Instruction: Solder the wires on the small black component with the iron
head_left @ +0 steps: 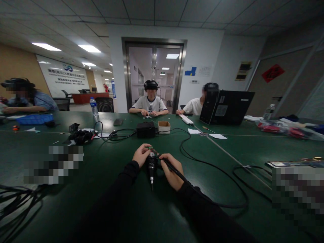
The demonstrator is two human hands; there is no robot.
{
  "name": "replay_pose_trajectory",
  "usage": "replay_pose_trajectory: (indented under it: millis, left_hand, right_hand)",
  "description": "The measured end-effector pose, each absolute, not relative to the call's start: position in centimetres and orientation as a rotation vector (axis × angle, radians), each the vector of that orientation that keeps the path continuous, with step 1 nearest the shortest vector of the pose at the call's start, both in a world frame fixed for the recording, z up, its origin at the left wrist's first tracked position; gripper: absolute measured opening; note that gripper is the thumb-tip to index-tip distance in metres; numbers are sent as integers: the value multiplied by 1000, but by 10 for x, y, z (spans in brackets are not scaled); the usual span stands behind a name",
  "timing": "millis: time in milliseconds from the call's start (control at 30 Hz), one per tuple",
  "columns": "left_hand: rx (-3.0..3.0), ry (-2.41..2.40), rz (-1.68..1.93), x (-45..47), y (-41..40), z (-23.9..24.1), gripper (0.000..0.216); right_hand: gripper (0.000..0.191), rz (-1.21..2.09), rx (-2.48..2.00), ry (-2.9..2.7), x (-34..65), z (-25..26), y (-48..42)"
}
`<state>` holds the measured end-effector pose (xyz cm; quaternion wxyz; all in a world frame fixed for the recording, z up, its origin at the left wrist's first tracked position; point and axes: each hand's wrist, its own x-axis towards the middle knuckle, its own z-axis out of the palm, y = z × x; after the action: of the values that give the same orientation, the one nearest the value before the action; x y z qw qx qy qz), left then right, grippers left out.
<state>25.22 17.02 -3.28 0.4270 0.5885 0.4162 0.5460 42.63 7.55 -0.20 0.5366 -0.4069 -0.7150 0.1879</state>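
Both my hands meet over the green table [106,189] just ahead of me. My left hand [141,154] is closed round the upper end of a black electric screwdriver [152,165], whose metal bit points down towards me. My right hand [172,169] grips the same tool from the right side, and its black cable [215,202] runs off over my right sleeve. A small greenish part [151,148] shows at the tool's top between my fingers; I cannot make out what it is.
A black power box [145,129] and a small cardboard box [164,126] stand beyond my hands, with cables looping across the table. An open laptop [225,108] sits at the right. Three people sit at the far side and the left. A water bottle [93,106] stands at the back left.
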Motion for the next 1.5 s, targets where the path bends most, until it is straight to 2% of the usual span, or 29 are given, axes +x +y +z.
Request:
replay_pose_trajectory:
  millis: [1500]
  left_hand:
    - [1458,1041,1378,253,167,-28,26]
  right_hand:
    - [13,406,-1004,-1691,426,-1,74]
